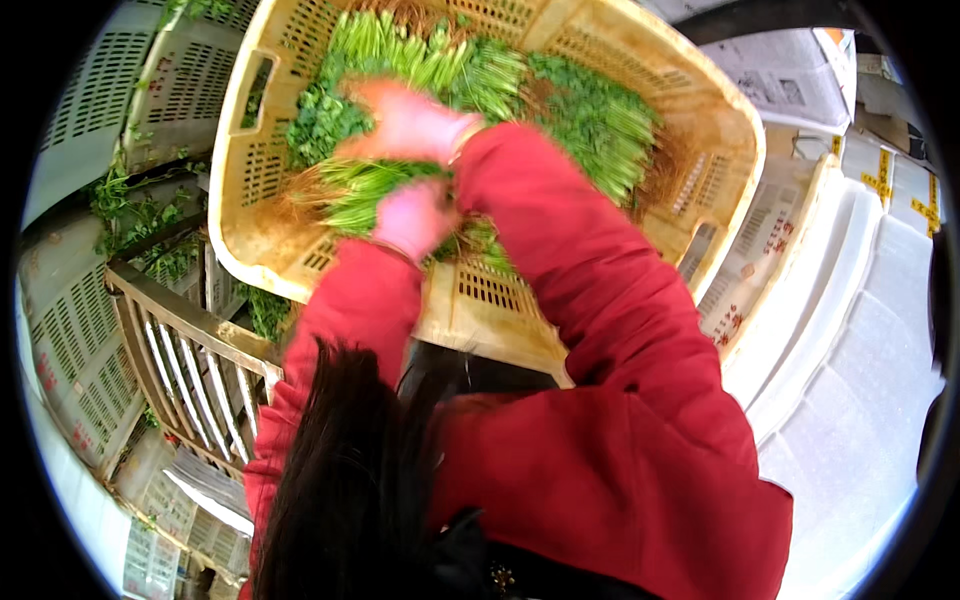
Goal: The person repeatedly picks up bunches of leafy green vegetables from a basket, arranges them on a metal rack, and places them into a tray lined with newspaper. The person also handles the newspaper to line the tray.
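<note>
So both hands are down in a big yellow plastic crate (pixel 445 318) loaded with rooted green bunches, and they're working toward its left edge; the right hand (pixel 415 122) is the farther one, reaching over the greens with its fingers pointing at the crate's left edge, thumb held apart from the rest so it looks spread, though it's pretty blurry; leafy tops (pixel 328 118) sit right beside those fingers; the left hand (pixel 412 217) is nearer the crate's near edge, at the stem side of a loose bunch (pixel 345 200) whose brown roots face the left edge; it's smeared too, so I honestly can't tell if its fingers are pinching stems or just resting there; pale stems (pixel 420 50) run along the far edge with roots behind them, and another pile (pixel 610 130) lies toward the right edge, its roots against that side; outside the crate there's a brown slatted frame (pixel 190 335) off the near-left corner, with pale perforated crates (pixel 85 340) and stray leafy sprigs (pixel 140 215) around it; white boxes (pixel 840 400) are stacked past the right edge; sleeves (pixel 590 250) are red.
</note>
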Tool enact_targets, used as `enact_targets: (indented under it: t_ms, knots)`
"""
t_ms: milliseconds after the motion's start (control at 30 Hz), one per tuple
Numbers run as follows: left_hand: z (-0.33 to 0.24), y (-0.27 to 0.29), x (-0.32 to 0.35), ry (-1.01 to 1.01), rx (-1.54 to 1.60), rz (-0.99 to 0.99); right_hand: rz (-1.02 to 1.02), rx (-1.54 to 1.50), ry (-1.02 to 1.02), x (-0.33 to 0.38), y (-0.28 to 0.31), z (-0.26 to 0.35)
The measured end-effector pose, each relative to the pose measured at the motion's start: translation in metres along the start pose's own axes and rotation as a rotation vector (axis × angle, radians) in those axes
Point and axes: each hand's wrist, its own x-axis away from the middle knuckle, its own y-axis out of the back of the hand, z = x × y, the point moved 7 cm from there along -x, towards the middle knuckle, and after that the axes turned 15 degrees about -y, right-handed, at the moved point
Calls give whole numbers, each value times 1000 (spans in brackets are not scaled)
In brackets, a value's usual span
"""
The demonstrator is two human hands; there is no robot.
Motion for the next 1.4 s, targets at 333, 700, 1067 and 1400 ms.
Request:
enact_targets:
  t_ms: [333, 700, 1067, 1400]
  knots:
    - [90, -37, -47, 91, 87, -131, 61, 481, -446, 151, -58, -189]
    - [110, -58, -62, 52, 57, -255, 49, 743, -478, 111, -116, -176]
    - [119, -58, -64, 22, 127, -257, -314, 30, -179, 177, -37, -172]
    - [55, -4, -62, -115, 855, -7, -636, -1336, -175, 275, 85, -295]
